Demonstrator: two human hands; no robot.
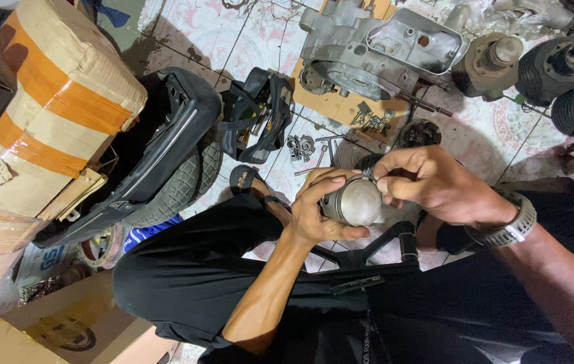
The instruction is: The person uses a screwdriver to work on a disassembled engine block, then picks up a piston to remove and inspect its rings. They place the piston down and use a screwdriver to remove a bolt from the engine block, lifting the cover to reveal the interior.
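Observation:
My left hand (317, 209) wraps around a round grey metal piston (354, 201), held over my lap. My right hand (428, 182) pinches at the piston's upper rim with thumb and forefinger; whatever small part it grips there is hidden by the fingers. A metal-band wristwatch (512, 226) sits on my right wrist. I am squatting in black clothes above a tiled floor.
An engine crankcase (368, 57) lies on cardboard ahead, with loose bolts (371, 120) beside it. Finned cylinders (570, 74) sit at the right. A black scooter body panel and tyre (172, 162) lie at the left, beside a taped cardboard box (51, 108).

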